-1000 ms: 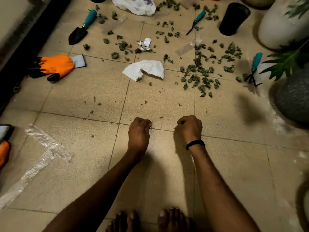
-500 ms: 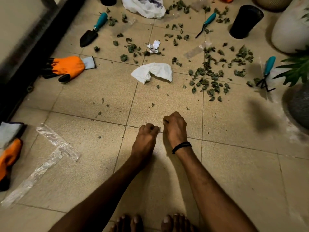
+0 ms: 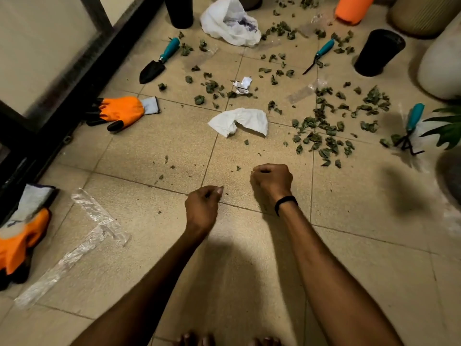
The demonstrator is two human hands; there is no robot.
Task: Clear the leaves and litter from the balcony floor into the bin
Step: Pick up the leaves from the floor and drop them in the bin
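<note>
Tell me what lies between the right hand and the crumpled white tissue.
Head view: only a few small leaf scraps on bare tile floor separate the right hand from the white tissue.

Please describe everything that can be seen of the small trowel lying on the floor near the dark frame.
The trowel is a small garden tool with a black, pointed scoop blade, metal by its look, a short silvery neck, and a teal handle, probably plastic. It lies flat on the tiled floor, blade towards the dark frame, handle towards some leaves. Nothing grips it.
</note>
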